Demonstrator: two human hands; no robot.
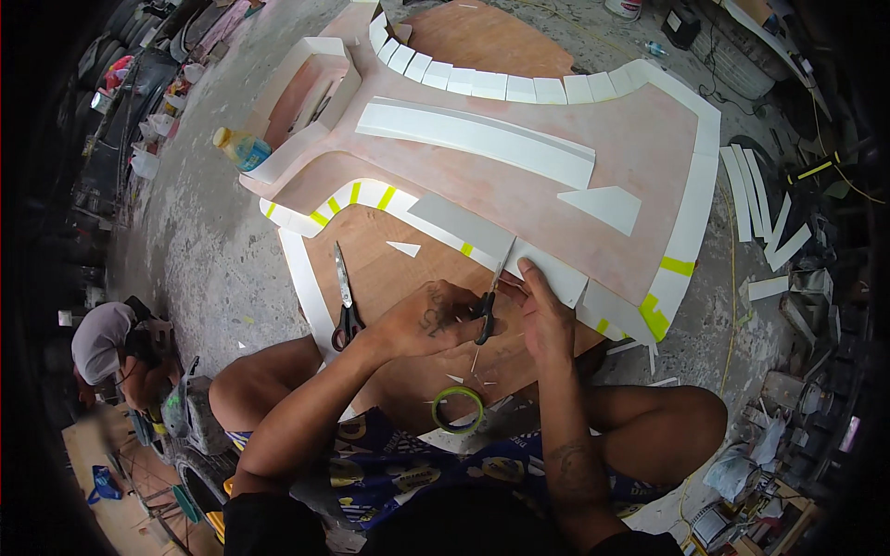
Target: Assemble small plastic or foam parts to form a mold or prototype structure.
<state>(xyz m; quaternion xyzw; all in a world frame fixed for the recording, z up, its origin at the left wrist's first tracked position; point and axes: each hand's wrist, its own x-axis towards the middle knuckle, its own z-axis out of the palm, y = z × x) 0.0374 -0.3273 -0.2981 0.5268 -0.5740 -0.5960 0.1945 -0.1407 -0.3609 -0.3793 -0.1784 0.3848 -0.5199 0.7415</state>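
Note:
My left hand (434, 320) is closed round the dark handles of a pair of scissors (487, 308). The blades point away from me and meet the edge of a white card strip (547, 273) along the near side of a large pinkish panel (445, 185). Thumb on top, my right hand (549, 320) pinches that strip just right of the blades. Beside my left wrist, a second pair of scissors (344, 301) lies on a brown wooden board (371, 243). A roll of yellow-green tape (459, 410) rests near my lap, and short yellow tape pieces (655, 317) cling to the card edging.
A curved white card piece (477, 139) and a smaller angular one (607, 208) lie on the panel. At its left stands a bottle (243, 148). Loose card strips (744, 195) are on the concrete floor at right. Another person (116, 347) crouches at far left.

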